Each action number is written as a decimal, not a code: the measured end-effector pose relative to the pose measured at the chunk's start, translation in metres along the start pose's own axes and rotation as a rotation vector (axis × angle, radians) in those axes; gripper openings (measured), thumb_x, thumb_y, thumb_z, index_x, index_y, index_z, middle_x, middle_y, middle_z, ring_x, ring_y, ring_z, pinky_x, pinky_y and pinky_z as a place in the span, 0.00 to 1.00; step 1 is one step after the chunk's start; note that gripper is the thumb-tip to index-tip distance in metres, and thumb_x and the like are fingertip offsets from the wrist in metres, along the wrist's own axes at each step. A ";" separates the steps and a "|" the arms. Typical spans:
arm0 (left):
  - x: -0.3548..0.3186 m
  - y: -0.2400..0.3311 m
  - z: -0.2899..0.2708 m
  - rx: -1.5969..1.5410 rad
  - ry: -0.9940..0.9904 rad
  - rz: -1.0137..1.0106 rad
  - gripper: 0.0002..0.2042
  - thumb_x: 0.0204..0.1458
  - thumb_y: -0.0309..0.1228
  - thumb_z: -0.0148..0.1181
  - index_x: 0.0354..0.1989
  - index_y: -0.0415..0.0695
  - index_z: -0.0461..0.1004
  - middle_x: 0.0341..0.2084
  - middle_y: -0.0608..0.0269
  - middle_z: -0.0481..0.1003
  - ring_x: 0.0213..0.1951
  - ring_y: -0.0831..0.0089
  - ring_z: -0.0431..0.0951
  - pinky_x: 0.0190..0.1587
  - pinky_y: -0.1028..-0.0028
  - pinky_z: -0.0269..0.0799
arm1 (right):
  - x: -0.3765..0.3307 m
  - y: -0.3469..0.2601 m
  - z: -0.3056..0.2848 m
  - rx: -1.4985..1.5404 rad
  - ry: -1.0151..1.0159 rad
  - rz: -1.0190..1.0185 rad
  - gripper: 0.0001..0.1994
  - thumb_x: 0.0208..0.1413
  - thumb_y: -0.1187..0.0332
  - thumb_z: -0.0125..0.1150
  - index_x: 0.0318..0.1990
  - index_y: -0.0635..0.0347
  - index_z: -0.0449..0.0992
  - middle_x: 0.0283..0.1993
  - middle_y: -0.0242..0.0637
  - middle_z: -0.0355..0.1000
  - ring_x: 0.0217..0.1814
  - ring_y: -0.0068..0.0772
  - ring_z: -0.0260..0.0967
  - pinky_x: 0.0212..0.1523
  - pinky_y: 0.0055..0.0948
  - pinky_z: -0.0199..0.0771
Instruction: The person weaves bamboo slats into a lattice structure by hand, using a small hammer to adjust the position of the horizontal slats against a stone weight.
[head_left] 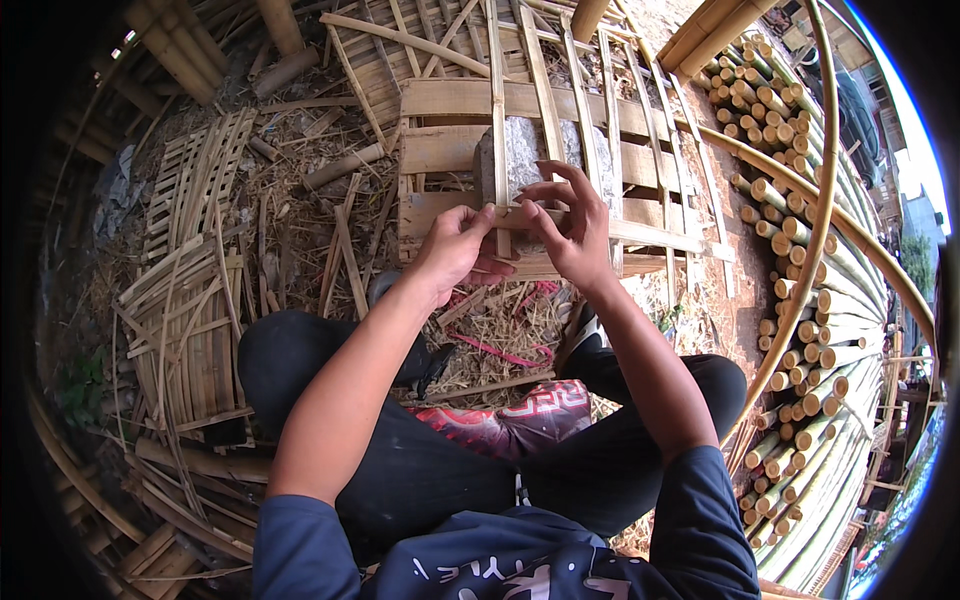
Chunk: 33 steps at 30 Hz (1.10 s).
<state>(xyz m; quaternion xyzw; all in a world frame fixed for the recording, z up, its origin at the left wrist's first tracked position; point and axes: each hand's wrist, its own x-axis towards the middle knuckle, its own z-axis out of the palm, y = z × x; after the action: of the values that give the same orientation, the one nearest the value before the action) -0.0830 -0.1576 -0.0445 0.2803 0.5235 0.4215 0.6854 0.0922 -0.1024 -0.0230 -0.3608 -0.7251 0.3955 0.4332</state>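
Note:
A flat bamboo strip runs crosswise over several long bamboo strips. My left hand is closed on the left end of this crosswise strip, with the thumb on top. Just to the right, my right hand grips the same strip, thumb against it and the other fingers bent above. Some of its fingertips are hard to make out. Below the strips sits a rough grey stone block, resting on a slatted wooden platform.
Cut bamboo poles are stacked along the right. Slatted bamboo panels lie at the left. Bamboo scraps and a pink ribbon litter the ground between my bent legs. A long curved pole crosses the right side.

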 end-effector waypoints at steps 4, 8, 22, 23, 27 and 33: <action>0.002 -0.001 0.001 -0.001 0.016 0.007 0.17 0.66 0.47 0.50 0.47 0.45 0.64 0.33 0.55 0.79 0.28 0.67 0.84 0.28 0.71 0.83 | 0.002 0.009 -0.002 0.207 0.061 0.057 0.20 0.60 0.68 0.62 0.57 0.65 0.69 0.38 0.42 0.80 0.39 0.28 0.78 0.36 0.27 0.78; 0.003 0.000 0.008 0.022 0.011 0.020 0.16 0.66 0.47 0.50 0.46 0.46 0.63 0.32 0.55 0.79 0.28 0.67 0.84 0.28 0.71 0.83 | -0.003 0.000 -0.012 0.219 0.071 0.118 0.18 0.63 0.66 0.59 0.56 0.66 0.69 0.39 0.43 0.80 0.41 0.26 0.77 0.38 0.25 0.77; 0.001 -0.001 0.008 0.055 0.058 0.038 0.17 0.64 0.50 0.51 0.44 0.49 0.67 0.27 0.62 0.77 0.25 0.73 0.81 0.29 0.72 0.81 | -0.007 0.000 -0.015 -0.219 0.058 -0.153 0.16 0.61 0.65 0.58 0.50 0.70 0.73 0.42 0.48 0.78 0.46 0.38 0.78 0.45 0.34 0.77; 0.000 -0.001 0.008 0.057 0.054 0.044 0.17 0.65 0.50 0.51 0.44 0.48 0.67 0.27 0.62 0.77 0.25 0.74 0.81 0.29 0.72 0.81 | -0.007 -0.001 -0.014 -0.212 0.056 -0.143 0.16 0.62 0.65 0.57 0.50 0.69 0.74 0.42 0.49 0.78 0.47 0.39 0.78 0.46 0.35 0.77; 0.001 -0.003 0.008 0.056 0.062 0.084 0.16 0.67 0.46 0.49 0.45 0.44 0.65 0.28 0.56 0.80 0.24 0.72 0.81 0.26 0.72 0.82 | -0.008 -0.015 -0.016 -0.311 0.035 -0.241 0.15 0.62 0.67 0.55 0.50 0.68 0.74 0.40 0.48 0.78 0.46 0.44 0.77 0.50 0.38 0.74; 0.002 0.000 0.005 0.040 0.060 0.050 0.16 0.67 0.45 0.49 0.45 0.43 0.64 0.29 0.52 0.80 0.24 0.71 0.81 0.25 0.72 0.82 | -0.029 -0.055 -0.027 -0.234 0.045 -0.404 0.13 0.58 0.68 0.58 0.46 0.67 0.75 0.33 0.42 0.76 0.37 0.43 0.72 0.41 0.37 0.70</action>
<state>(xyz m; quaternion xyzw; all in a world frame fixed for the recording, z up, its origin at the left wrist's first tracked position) -0.0781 -0.1562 -0.0441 0.2942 0.5451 0.4360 0.6528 0.1170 -0.1438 0.0243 -0.2648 -0.8136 0.2059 0.4749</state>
